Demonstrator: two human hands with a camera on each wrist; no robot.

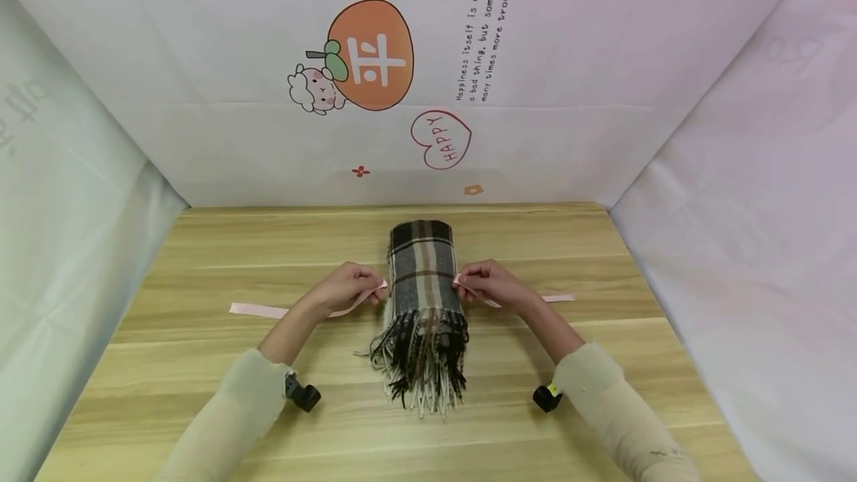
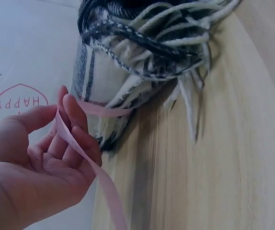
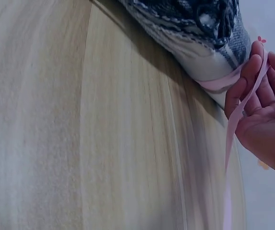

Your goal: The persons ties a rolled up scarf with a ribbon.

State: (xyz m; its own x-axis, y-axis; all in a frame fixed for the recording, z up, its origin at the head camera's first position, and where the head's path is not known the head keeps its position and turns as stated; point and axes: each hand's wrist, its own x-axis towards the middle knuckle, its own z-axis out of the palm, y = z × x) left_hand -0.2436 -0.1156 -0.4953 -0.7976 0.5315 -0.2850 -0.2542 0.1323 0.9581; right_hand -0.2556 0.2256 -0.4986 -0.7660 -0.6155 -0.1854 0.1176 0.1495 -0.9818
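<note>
A rolled plaid scarf [image 1: 423, 266] in black, grey, white and brown lies mid-table, its fringe [image 1: 428, 363] spread toward the near edge. A pink ribbon [image 1: 257, 310] passes beneath the roll and comes out on both sides. At the scarf's left side my left hand [image 1: 348, 288] pinches the ribbon between thumb and fingers; the left wrist view shows the ribbon [image 2: 106, 187] trailing down from that pinch. My right hand [image 1: 492, 285] pinches the other length close to the scarf's right side, and its tail [image 3: 229, 143] hangs past the palm. The stretch under the scarf is hidden.
The wood-grain table [image 1: 335, 430] carries the scarf and the ribbon's loose ends. A printed white cloth [image 1: 268, 155] stands behind it, with white side sheets [image 1: 736, 169] at left and right. Small black cameras [image 1: 304, 395] are strapped to both wrists.
</note>
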